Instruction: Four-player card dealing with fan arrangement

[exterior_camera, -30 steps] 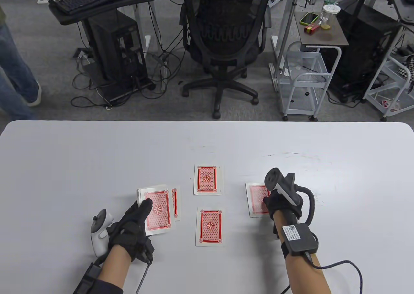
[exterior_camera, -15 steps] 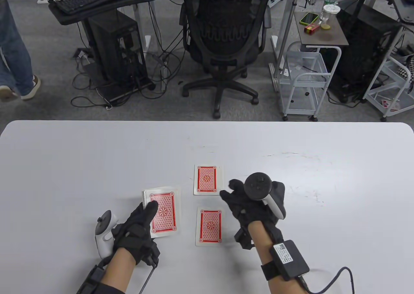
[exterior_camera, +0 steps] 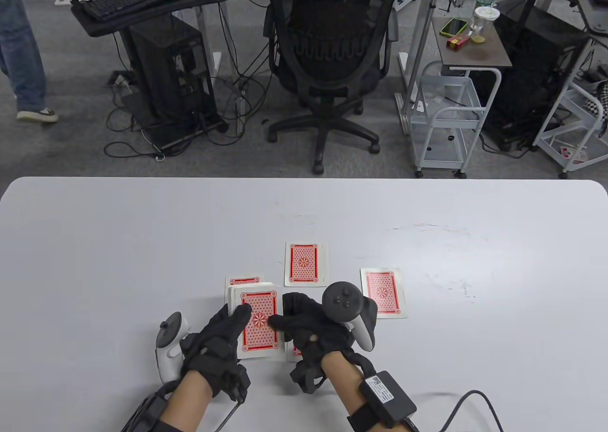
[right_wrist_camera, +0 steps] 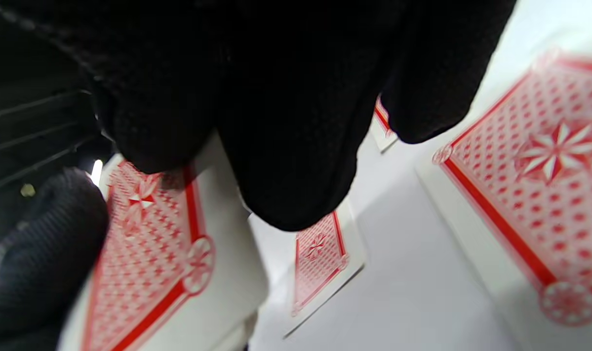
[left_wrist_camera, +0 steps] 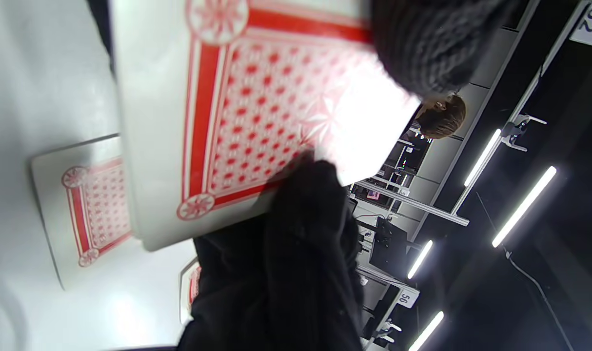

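The right hand [exterior_camera: 313, 330] has crossed from the right-side card [exterior_camera: 383, 293] to the deck [exterior_camera: 256, 325], fingertips on its top card. The left hand [exterior_camera: 216, 346] grips the red-backed deck, now shifted rightward near the worktop's [exterior_camera: 95, 242] front edge. Single cards lie face-down around it; the far half stays open.

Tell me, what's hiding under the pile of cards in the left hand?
Under the deck held by the left hand lies one face-down card on the table; only its far end shows. The rest is covered.
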Tool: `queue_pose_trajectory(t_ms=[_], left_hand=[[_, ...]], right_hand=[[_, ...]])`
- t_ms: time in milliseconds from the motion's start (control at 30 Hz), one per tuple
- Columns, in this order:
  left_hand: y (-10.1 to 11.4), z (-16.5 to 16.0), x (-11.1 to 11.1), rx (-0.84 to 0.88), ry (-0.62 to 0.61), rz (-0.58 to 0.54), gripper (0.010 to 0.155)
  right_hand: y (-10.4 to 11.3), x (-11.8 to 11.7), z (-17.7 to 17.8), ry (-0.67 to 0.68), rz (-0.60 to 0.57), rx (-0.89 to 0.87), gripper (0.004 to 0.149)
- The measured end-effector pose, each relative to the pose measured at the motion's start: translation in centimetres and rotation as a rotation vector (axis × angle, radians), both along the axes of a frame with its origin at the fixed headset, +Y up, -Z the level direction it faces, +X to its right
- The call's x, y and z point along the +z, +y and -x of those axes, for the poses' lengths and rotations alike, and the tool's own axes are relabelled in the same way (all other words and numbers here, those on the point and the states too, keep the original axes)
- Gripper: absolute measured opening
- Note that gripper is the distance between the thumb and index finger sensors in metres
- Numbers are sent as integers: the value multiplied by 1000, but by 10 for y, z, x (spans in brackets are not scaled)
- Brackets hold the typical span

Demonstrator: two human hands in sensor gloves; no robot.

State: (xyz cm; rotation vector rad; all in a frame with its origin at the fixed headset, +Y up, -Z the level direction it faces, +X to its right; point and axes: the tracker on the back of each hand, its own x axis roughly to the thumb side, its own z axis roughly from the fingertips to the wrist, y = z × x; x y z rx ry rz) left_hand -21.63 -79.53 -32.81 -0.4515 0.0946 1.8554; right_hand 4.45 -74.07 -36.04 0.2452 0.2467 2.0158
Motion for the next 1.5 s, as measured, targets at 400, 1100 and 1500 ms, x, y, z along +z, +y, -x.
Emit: queue_pose_trajectory(t_ms=[400, 1100, 1500], left_hand=[[-5, 42, -6, -52, 112, 41, 52], [-1, 22, -4, -47, 55, 2, 52], [2, 6, 2, -52, -37, -15, 52]], right_hand=[[-3, -7, -39, 11, 57, 318, 75], [10, 4, -7, 72, -174, 369, 62], [-6, 6, 7, 83, -85, -10, 56]])
